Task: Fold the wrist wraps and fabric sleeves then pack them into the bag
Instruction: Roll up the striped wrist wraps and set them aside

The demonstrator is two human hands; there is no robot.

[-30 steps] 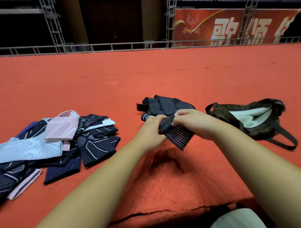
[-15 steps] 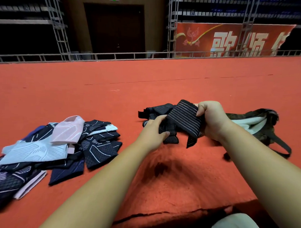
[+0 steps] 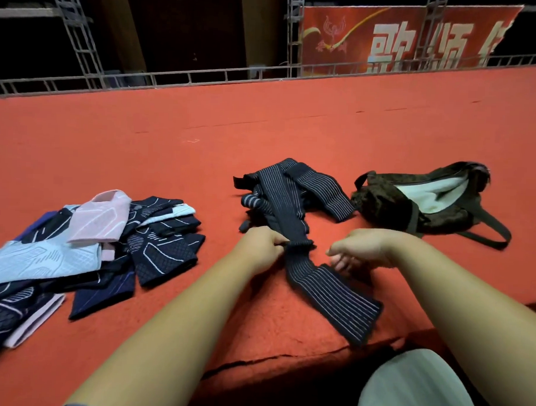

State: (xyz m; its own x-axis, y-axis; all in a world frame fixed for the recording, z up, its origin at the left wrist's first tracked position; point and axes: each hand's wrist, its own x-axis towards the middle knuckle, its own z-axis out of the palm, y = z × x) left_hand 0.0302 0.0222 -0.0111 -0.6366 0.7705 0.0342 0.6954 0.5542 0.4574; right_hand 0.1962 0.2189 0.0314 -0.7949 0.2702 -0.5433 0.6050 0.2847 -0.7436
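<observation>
A long dark striped wrist wrap (image 3: 333, 293) lies stretched toward me across the red carpet. My left hand (image 3: 260, 245) pinches it at a bunched spot near its middle. My right hand (image 3: 360, 251) hovers just right of the wrap with fingers loosely curled, holding nothing. More striped wraps (image 3: 294, 188) lie in a loose heap behind. A pile of fabric sleeves (image 3: 86, 242), dark, pale blue and pink, sits at the left. The dark patterned bag (image 3: 418, 202) lies open at the right, its pale lining showing.
The red carpeted platform (image 3: 263, 126) ends at a near edge by my knee (image 3: 418, 387). A metal rail (image 3: 204, 76) and a red banner (image 3: 403, 40) run along the far side.
My right hand let go of the folded wrap, which now lies unrolled toward me. My left hand still grips it. Both hands came nearer to me.
</observation>
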